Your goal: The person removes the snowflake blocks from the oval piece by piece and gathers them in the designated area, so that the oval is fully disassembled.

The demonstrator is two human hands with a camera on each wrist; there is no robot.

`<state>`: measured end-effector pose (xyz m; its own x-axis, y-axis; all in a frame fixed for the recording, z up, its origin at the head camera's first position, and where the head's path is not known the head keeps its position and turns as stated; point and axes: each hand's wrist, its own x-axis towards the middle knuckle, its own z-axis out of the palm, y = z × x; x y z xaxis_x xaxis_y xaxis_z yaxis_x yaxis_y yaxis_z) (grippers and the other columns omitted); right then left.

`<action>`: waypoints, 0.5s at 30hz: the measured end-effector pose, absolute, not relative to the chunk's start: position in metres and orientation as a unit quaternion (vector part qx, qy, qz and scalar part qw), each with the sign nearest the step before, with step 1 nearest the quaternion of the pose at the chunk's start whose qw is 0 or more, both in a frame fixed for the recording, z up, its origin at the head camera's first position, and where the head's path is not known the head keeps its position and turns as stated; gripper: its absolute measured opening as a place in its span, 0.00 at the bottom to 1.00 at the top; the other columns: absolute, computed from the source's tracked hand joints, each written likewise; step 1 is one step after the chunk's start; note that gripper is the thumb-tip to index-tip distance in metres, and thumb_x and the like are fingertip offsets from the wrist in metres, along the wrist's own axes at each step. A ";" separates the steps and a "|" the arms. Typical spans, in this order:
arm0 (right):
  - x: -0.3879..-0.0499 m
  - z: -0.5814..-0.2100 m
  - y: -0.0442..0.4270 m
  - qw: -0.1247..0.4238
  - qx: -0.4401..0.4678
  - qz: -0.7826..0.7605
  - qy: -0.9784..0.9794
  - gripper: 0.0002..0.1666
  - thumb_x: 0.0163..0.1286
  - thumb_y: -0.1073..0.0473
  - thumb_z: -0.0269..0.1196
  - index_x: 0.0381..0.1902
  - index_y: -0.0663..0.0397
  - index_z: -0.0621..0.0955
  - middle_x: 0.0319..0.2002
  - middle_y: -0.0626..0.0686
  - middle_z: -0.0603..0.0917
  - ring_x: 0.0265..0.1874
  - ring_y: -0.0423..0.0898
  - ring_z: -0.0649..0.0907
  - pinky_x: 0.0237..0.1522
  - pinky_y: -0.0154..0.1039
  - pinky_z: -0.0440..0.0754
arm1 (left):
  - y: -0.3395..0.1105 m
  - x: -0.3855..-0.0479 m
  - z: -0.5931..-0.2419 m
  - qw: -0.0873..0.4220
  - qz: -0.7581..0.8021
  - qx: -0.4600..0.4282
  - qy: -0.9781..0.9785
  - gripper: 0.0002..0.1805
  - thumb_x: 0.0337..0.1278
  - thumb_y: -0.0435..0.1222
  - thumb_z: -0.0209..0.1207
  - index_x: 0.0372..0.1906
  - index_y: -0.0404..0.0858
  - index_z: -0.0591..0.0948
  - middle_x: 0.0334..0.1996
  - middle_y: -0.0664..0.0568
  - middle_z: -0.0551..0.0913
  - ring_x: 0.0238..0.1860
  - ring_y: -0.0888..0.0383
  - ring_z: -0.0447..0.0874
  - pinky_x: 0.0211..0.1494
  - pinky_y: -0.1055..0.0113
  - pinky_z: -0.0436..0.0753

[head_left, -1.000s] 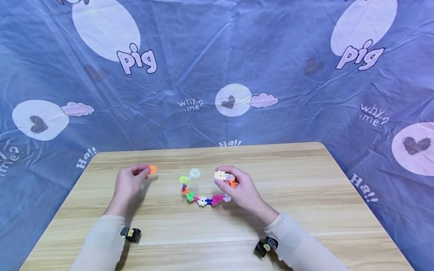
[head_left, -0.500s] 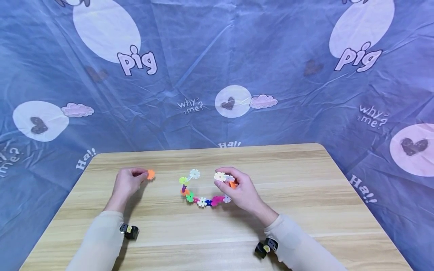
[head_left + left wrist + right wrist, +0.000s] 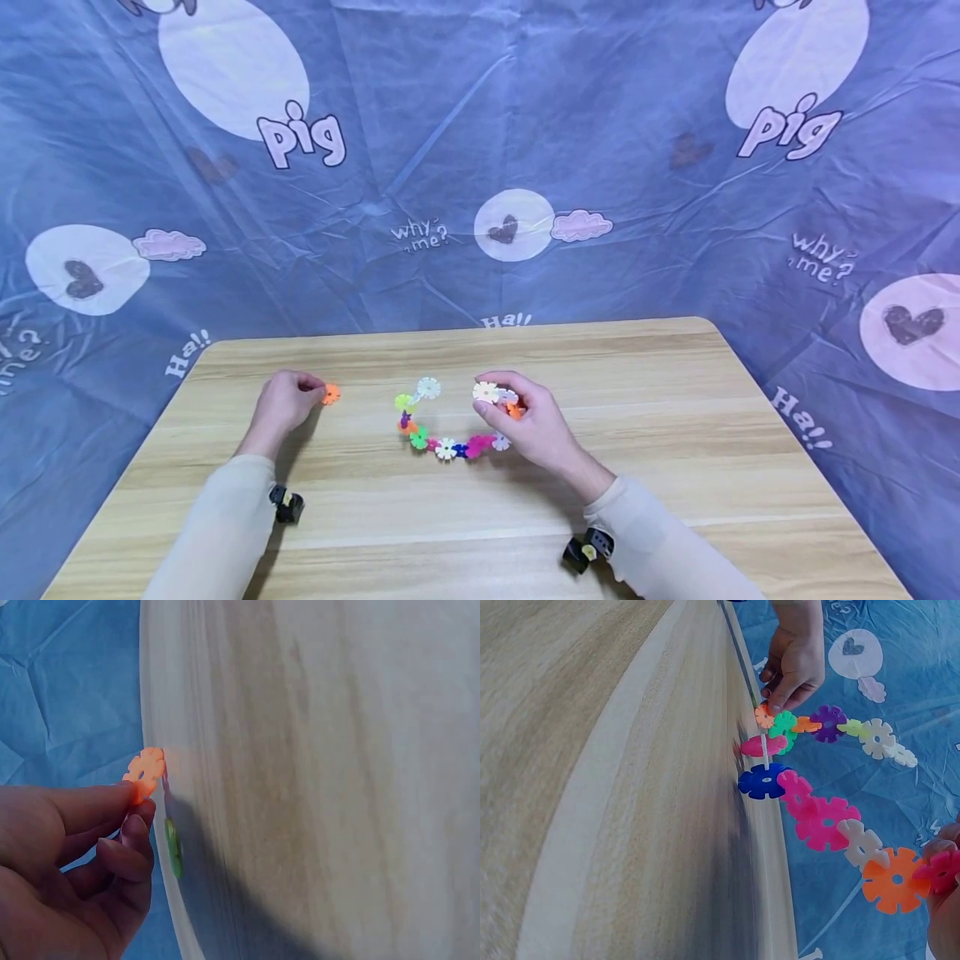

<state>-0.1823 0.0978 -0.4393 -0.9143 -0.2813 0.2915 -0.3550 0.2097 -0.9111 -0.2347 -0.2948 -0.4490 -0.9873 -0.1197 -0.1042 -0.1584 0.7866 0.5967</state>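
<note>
An orange notched disc (image 3: 331, 394) is pinched between thumb and fingertips of the left hand (image 3: 283, 408), low over the table's left part. The left wrist view shows that disc (image 3: 145, 774) upright in the left hand (image 3: 82, 862). The right hand (image 3: 534, 421) grips one end of a chain of linked flower-shaped discs near a white disc (image 3: 486, 392). Curving leftward, the chain includes a pink disc (image 3: 477, 446), a green disc (image 3: 418, 437) and a pale disc (image 3: 429, 387) at its far end. In the right wrist view, an orange disc (image 3: 897, 880) hangs beside the right hand (image 3: 946, 900).
The wooden table (image 3: 390, 517) reaches back to a blue printed cloth (image 3: 420, 275) hanging behind and at both sides. A small black camera (image 3: 287, 504) sits on the left wrist and another camera (image 3: 588, 550) on the right. A green piece (image 3: 173, 847) shows beyond the left fingers.
The left hand has shifted slightly down and to the left with the orange disc, which now shows its face more fully. The right hand and the chain have stayed almost still.
</note>
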 end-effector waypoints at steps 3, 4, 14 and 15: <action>-0.183 -0.440 0.098 0.033 0.207 0.595 -0.776 0.22 0.73 0.59 0.72 0.62 0.56 0.85 0.51 0.59 0.89 0.29 0.36 0.81 0.31 0.31 0.84 | -0.296 -0.238 -0.450 0.033 0.309 -0.079 0.947 0.12 0.74 0.33 0.62 0.49 0.29 0.89 0.51 0.32 0.89 0.53 0.36 0.85 0.53 0.45 0.83; -0.183 -0.440 0.098 0.034 0.207 0.595 -0.776 0.22 0.73 0.59 0.72 0.62 0.56 0.85 0.51 0.59 0.89 0.28 0.35 0.81 0.31 0.32 0.84 | -0.297 -0.239 -0.450 0.034 0.306 -0.080 0.948 0.12 0.73 0.33 0.62 0.49 0.29 0.89 0.51 0.32 0.89 0.53 0.36 0.85 0.54 0.45 0.83; -0.183 -0.442 0.098 0.040 0.211 0.595 -0.775 0.21 0.73 0.60 0.72 0.62 0.56 0.85 0.53 0.59 0.89 0.32 0.36 0.84 0.35 0.32 0.87 | -0.300 -0.243 -0.455 0.035 0.294 -0.081 0.952 0.11 0.74 0.34 0.63 0.47 0.29 0.90 0.49 0.32 0.90 0.51 0.36 0.86 0.55 0.42 0.83; -0.183 -0.442 0.098 0.040 0.212 0.595 -0.774 0.22 0.73 0.60 0.72 0.62 0.57 0.85 0.53 0.59 0.89 0.32 0.36 0.84 0.36 0.32 0.87 | -0.300 -0.244 -0.455 0.034 0.293 -0.080 0.952 0.11 0.74 0.34 0.63 0.47 0.29 0.90 0.49 0.33 0.90 0.51 0.36 0.86 0.53 0.43 0.83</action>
